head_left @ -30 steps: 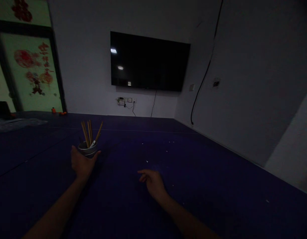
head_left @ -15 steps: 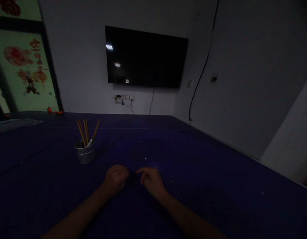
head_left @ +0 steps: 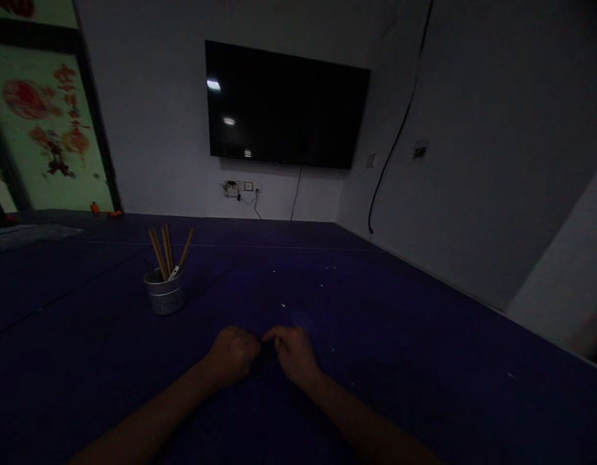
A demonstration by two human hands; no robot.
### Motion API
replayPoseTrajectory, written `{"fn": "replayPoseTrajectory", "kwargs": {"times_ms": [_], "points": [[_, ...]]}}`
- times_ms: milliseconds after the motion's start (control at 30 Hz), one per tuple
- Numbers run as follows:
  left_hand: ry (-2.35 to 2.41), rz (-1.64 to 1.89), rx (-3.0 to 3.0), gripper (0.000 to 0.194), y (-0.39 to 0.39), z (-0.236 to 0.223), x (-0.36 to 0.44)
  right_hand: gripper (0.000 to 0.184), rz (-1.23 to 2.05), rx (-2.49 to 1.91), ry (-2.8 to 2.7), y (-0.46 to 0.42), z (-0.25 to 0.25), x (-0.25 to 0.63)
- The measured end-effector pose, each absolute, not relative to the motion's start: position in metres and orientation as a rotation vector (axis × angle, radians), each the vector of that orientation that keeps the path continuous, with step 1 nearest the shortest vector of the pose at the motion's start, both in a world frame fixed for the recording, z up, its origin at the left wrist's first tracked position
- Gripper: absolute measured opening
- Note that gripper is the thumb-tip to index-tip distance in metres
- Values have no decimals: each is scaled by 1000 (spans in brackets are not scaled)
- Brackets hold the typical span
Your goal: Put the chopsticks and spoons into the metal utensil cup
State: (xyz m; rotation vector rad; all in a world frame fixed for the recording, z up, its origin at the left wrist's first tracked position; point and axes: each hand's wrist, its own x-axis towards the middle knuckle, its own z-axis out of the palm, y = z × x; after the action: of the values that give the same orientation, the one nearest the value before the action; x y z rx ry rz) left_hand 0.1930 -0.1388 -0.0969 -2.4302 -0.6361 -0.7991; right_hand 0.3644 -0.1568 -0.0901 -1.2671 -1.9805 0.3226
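Observation:
My left hand [head_left: 233, 354] is closed in a fist just above the dark blue tabletop [head_left: 424, 336]. Whatever it may hold is hidden by the curled fingers and the dim light. Close on its right is my right hand [head_left: 296, 355], index finger stretched toward the left fist and the other fingers bent. The index tip is beside the left knuckles; I cannot tell if they touch. Nothing shows between the right thumb and index finger. Beyond the hands, a small white scrap [head_left: 283, 305] lies on the table.
A metal pen cup [head_left: 165, 298] with several wooden sticks [head_left: 168, 252] stands at the left. Other white specks dot the table. Clear plastic sheeting [head_left: 31, 237] lies far left. A television [head_left: 286, 106] hangs on the back wall, and a black cable [head_left: 393, 145] runs down the right wall.
My left hand has moved right, closing most of the gap to my right hand. The right hand has barely moved. The view has tilted slightly downward.

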Motion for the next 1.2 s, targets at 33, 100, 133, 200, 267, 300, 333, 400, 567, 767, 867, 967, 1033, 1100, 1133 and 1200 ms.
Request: {"fn": "replayPoseTrajectory", "kwargs": {"times_ms": [33,100,133,200,267,300,333,400,567,767,867,967,1033,1100,1133,1200], "points": [[-637,-804,-2426,22,-139,-97,193,41,321,-1277,-1984,-157,-90,364],[-622,-826,-2421,22,-138,-97,192,41,323,-1298,-1989,-156,-90,365],[-614,-831,-2423,22,-138,-97,191,40,323,-1308,-1988,-156,-89,365],[-609,-818,-2431,22,-137,-97,191,37,314,-1326,-1985,-156,-88,365],[-610,-813,-2430,22,-137,-96,191,34,290,-1339,-1990,-156,-86,365],[-609,-820,-2425,23,-137,-96,191,33,275,-1341,-1999,-156,-85,365],[-603,-837,-2417,23,-137,-96,191,31,260,-1341,-2013,-156,-85,364],[-586,-878,-2406,25,-137,-95,192,29,234,-1335,-2047,-156,-85,363],[-606,-903,-2385,26,-137,-96,193,28,194,-1281,-2105,-157,-89,362],[-580,-974,-2391,28,-139,-97,195,28,154,-1227,-2062,-151,-96,370],[-576,-1035,-2400,30,-140,-99,198,28,166,-1186,-2076,-149,-100,371],[-613,-1119,-2419,33,-141,-102,201,27,180,-1160,-2059,-149,-106,370],[-639,-1167,-2431,34,-143,-104,203,26,169,-1159,-2043,-148,-109,367],[-648,-1217,-2417,36,-144,-104,205,25,128,-1154,-2051,-146,-110,364],[-648,-1244,-2385,36,-144,-102,205,25,98,-1147,-2063,-144,-110,363],[-633,-1288,-2266,35,-142,-91,201,25,35,-1123,-2091,-141,-108,358]]}}
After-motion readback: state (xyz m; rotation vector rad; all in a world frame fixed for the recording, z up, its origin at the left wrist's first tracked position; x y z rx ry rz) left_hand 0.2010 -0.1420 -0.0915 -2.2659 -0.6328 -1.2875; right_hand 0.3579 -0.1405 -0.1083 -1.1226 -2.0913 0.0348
